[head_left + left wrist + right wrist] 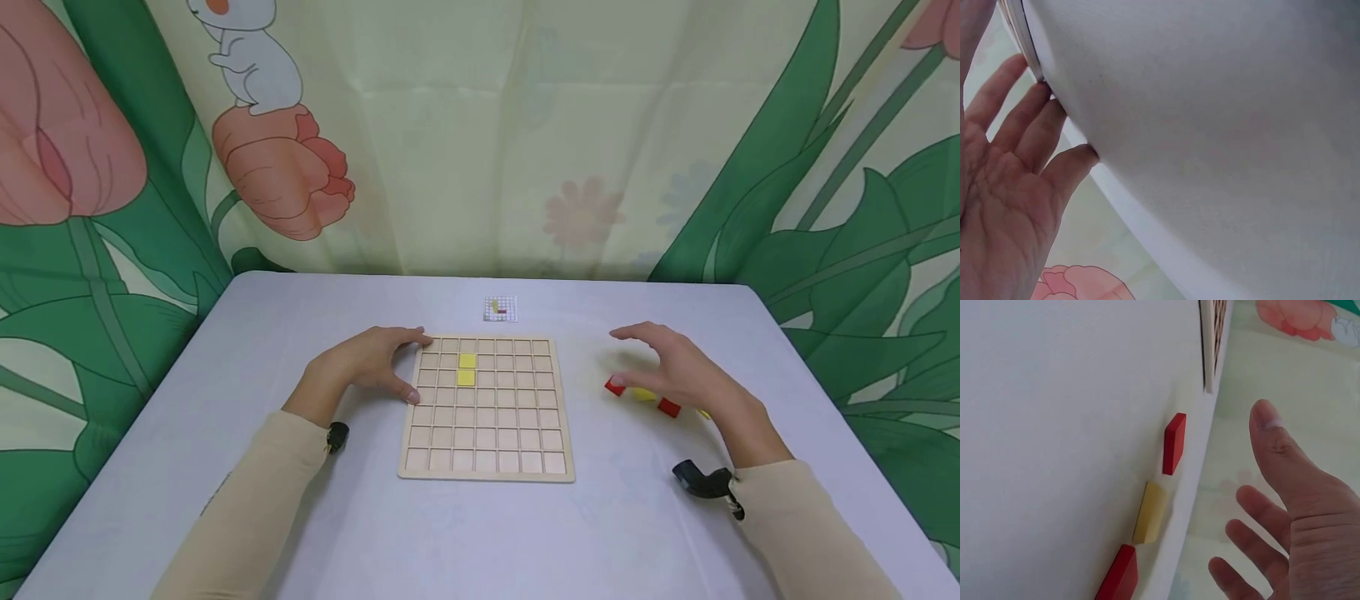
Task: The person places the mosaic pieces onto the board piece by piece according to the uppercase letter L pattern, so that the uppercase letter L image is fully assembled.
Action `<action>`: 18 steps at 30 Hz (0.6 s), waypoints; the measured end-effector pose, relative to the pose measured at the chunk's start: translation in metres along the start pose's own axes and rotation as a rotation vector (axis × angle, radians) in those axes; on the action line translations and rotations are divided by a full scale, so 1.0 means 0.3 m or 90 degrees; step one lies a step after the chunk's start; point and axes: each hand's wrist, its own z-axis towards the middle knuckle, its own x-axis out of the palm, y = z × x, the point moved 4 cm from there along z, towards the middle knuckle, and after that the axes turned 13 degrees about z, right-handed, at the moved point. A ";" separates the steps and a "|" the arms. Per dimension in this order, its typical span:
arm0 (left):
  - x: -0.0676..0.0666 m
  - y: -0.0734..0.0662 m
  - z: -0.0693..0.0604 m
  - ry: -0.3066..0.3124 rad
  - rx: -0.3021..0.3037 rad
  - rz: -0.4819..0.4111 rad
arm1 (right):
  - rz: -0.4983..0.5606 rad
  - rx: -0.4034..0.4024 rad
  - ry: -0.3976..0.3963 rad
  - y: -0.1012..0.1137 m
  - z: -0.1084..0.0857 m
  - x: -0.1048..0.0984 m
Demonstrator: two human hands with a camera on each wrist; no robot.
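A square wooden grid board [485,437] lies flat on the table, with two yellow square tiles [467,369] in adjoining cells near its top. My left hand [367,358] touches the board's left edge with thumb and forefinger spread apart; in the left wrist view its fingers [1038,134] are fairly straight. To the right of the board, my right hand [675,367] hovers with thumb and fingers apart, holding nothing. Below it lie a red tile [614,387], a yellow tile [643,394] and a second red tile [670,407]. Another yellow piece [705,414] is mostly hidden by the wrist.
A small printed card [500,308] with a grid and coloured squares lies behind the board. The white table [480,542] ends at a patterned curtain [480,167] at the back. Black wrist devices [702,481] are worn on both arms.
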 end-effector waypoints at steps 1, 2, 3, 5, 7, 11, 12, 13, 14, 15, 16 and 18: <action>0.000 0.001 -0.002 0.001 -0.002 0.001 | -0.002 0.015 0.004 -0.009 -0.003 -0.001; 0.000 0.001 -0.003 0.002 -0.004 0.003 | 0.000 0.026 0.008 -0.017 -0.006 -0.001; 0.000 0.001 -0.005 0.002 -0.005 0.004 | -0.002 0.036 0.011 -0.024 -0.008 -0.002; -0.002 -0.003 -0.004 0.004 -0.009 0.003 | -0.008 0.041 0.014 -0.034 -0.018 -0.006; -0.002 -0.004 -0.002 0.007 -0.011 0.004 | -0.016 0.039 0.018 -0.040 -0.028 -0.010; 0.002 -0.003 0.003 0.010 -0.008 0.005 | -0.027 0.048 0.031 -0.054 -0.049 -0.018; 0.003 -0.002 0.004 0.011 -0.006 0.005 | -0.030 0.053 0.036 -0.059 -0.054 -0.019; 0.004 -0.002 0.004 0.010 -0.003 0.007 | -0.031 0.059 0.039 -0.065 -0.060 -0.020; 0.006 -0.001 0.004 0.012 -0.003 0.008 | -0.031 0.065 0.043 -0.071 -0.065 -0.020; 0.005 -0.001 0.003 0.012 -0.003 0.009 | -0.032 0.071 0.046 -0.078 -0.070 -0.021; 0.004 0.000 0.001 0.011 -0.002 0.010 | -0.033 0.077 0.049 -0.085 -0.074 -0.021; 0.003 0.000 -0.002 0.009 -0.001 0.009 | -0.034 0.085 0.051 -0.097 -0.083 -0.020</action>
